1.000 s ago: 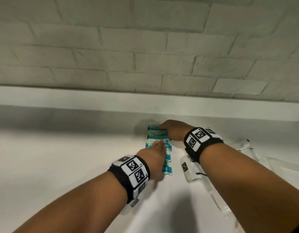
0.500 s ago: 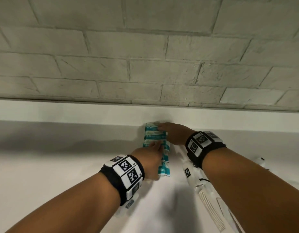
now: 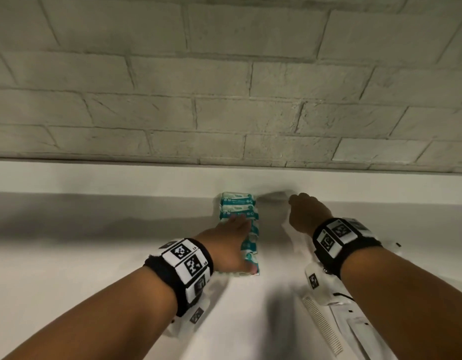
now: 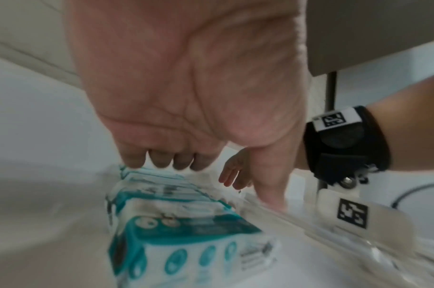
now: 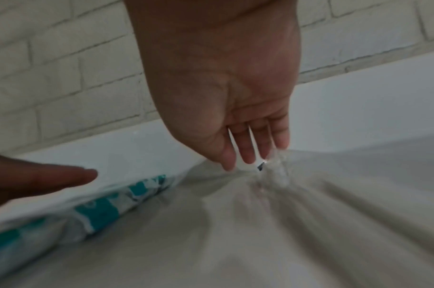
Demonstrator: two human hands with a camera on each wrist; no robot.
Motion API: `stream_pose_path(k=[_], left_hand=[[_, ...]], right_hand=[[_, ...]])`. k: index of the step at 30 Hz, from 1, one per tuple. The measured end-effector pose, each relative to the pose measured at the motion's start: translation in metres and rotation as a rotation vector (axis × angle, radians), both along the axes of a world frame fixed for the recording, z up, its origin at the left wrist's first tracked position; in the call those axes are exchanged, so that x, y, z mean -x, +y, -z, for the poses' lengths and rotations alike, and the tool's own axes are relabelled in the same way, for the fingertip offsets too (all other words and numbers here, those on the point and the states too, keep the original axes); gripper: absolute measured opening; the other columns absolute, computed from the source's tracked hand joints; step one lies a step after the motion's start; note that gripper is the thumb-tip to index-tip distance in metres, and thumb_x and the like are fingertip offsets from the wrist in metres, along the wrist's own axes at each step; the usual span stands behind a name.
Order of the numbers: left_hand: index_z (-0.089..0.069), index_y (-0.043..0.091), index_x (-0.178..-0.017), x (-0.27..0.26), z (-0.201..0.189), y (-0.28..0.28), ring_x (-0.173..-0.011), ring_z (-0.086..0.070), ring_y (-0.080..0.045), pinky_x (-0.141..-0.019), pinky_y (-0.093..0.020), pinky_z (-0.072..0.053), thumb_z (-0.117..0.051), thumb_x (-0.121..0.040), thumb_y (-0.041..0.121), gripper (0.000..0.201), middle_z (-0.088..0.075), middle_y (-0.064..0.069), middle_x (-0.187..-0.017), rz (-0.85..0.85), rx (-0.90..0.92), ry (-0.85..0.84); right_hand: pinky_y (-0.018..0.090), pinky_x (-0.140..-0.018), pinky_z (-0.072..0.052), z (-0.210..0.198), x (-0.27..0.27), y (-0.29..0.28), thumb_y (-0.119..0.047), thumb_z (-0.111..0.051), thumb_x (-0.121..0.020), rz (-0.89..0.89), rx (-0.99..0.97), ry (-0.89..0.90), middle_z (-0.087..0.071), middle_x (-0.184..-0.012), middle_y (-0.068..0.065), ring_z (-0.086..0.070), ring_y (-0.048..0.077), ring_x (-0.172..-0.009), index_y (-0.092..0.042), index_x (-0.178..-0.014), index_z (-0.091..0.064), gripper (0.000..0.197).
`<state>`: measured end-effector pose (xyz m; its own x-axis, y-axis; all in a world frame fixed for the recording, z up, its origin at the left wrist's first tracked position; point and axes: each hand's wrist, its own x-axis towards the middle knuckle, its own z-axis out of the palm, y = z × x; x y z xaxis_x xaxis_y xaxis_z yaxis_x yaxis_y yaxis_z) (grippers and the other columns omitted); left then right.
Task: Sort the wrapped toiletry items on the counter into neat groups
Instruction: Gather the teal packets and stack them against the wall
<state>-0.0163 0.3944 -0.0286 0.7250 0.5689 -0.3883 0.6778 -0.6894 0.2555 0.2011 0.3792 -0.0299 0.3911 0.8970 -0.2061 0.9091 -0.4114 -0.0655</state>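
A row of teal-and-white wrapped packets (image 3: 239, 224) lies on the white worktop (image 3: 81, 255), running from the low white ledge at the foot of the brick wall (image 3: 224, 87) back toward the person. The packets sit edge to edge in one line, the far one touching the ledge.

The left hand (image 3: 231, 245) lies palm down along the left side of the row. Its fingers (image 4: 159, 159) are held straight and close together, resting on top of the packets midway along the line, while the thumb reaches down to the worktop on the row's right side. It grips nothing.

The right hand (image 3: 306, 213) is to the right of the row, apart from it and near the ledge. Its fingers (image 5: 248, 152) hang straight and slightly spread, tips pointing down at a crumpled clear wrapper (image 5: 275, 171) on the worktop; whether they touch it cannot be told through the blur. They are not closed on anything.

On the near right of the row, partly under the right forearm, lie clear-wrapped items, one of them a white comb (image 3: 322, 326) in its sleeve
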Motion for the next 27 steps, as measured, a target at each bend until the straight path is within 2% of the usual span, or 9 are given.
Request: stream_pose_path(k=[5,8,10,11,13,19,22,24,27], left_hand=[[0.005,0.014,-0.153,0.003,-0.016,0.031,-0.149,0.004,-0.021,-0.119,-0.035,-0.007,-0.030,-0.102,0.044,0.069,0.011,-0.007,-0.161,-0.489,0.164,-0.347],[-0.035,0.010,-0.147,0.002,-0.011,0.048,-0.143,-0.029,-0.031,-0.118,-0.039,-0.021,-0.026,-0.100,0.052,0.064,-0.027,-0.018,-0.155,-0.797,0.433,-0.545],[-0.069,0.017,-0.111,0.000,0.003,0.060,-0.120,-0.055,-0.036,-0.113,-0.044,-0.034,-0.031,-0.089,0.070,0.069,-0.048,-0.029,-0.135,-0.923,0.627,-0.716],[-0.075,0.020,-0.095,-0.004,0.010,0.063,-0.107,-0.064,-0.034,-0.110,-0.047,-0.038,-0.035,-0.081,0.077,0.072,-0.056,-0.031,-0.124,-0.935,0.718,-0.782],[-0.074,0.016,-0.101,-0.009,0.031,0.072,-0.102,-0.068,-0.030,-0.105,-0.048,-0.043,-0.038,-0.066,0.085,0.086,-0.071,-0.020,-0.109,-0.928,0.815,-0.839],[-0.071,0.017,-0.109,-0.007,0.045,0.079,-0.107,-0.067,-0.029,-0.106,-0.047,-0.041,-0.042,-0.052,0.092,0.099,-0.073,-0.012,-0.109,-0.899,0.846,-0.857],[-0.063,0.030,-0.103,0.003,0.019,0.060,-0.126,-0.047,-0.039,-0.113,-0.050,-0.032,-0.037,-0.071,0.084,0.069,-0.050,-0.027,-0.130,-0.966,0.785,-0.834],[-0.052,0.011,-0.108,0.010,0.015,0.052,-0.136,-0.039,-0.033,-0.117,-0.047,-0.026,-0.032,-0.087,0.072,0.067,-0.046,-0.019,-0.142,-0.980,0.750,-0.856],[-0.063,0.025,-0.093,0.011,0.022,0.046,-0.108,-0.060,-0.018,-0.114,-0.041,-0.032,-0.027,-0.096,0.061,0.052,-0.066,0.001,-0.108,-0.981,0.774,-0.871]], right_hand=[[0.027,-0.114,-0.022,-0.015,0.028,0.012,-0.005,-0.037,-0.096,-0.004,-0.078,0.370,-0.029,-0.156,0.011,-0.029,0.022,-0.143,-0.007,-0.150,-0.024,0.056],[0.028,-0.112,-0.025,-0.018,0.049,0.017,-0.008,-0.037,-0.099,-0.045,-0.026,0.363,-0.032,-0.154,0.014,-0.033,0.025,-0.141,-0.001,-0.148,-0.025,0.051],[0.030,-0.105,-0.035,-0.016,0.060,0.021,-0.011,-0.037,-0.100,-0.067,0.000,0.369,-0.045,-0.144,0.017,-0.044,0.028,-0.132,0.002,-0.140,-0.039,0.041],[0.030,-0.100,-0.038,-0.016,0.064,0.022,-0.011,-0.036,-0.100,-0.076,0.011,0.384,-0.051,-0.138,0.018,-0.049,0.029,-0.126,0.003,-0.133,-0.046,0.036],[0.030,-0.096,-0.041,-0.014,0.069,0.025,-0.009,-0.036,-0.100,-0.105,0.023,0.373,-0.056,-0.130,0.019,-0.054,0.031,-0.120,0.004,-0.125,-0.052,0.033],[0.028,-0.097,-0.040,-0.014,0.066,0.022,-0.012,-0.035,-0.101,-0.137,0.048,0.316,-0.054,-0.133,0.017,-0.052,0.028,-0.123,0.002,-0.127,-0.052,0.034],[0.029,-0.102,-0.037,-0.015,0.059,0.013,-0.015,-0.038,-0.100,-0.135,0.084,0.274,-0.050,-0.139,0.015,-0.047,0.027,-0.128,0.000,-0.131,-0.050,0.037],[0.031,-0.106,-0.034,-0.017,0.057,0.004,-0.018,-0.043,-0.098,-0.123,0.113,0.260,-0.046,-0.144,0.014,-0.043,0.026,-0.132,-0.002,-0.136,-0.048,0.041],[0.033,-0.101,-0.039,-0.022,0.065,-0.011,-0.023,-0.045,-0.099,-0.146,0.160,0.266,-0.052,-0.138,0.014,-0.049,0.027,-0.126,-0.003,-0.132,-0.052,0.039]])
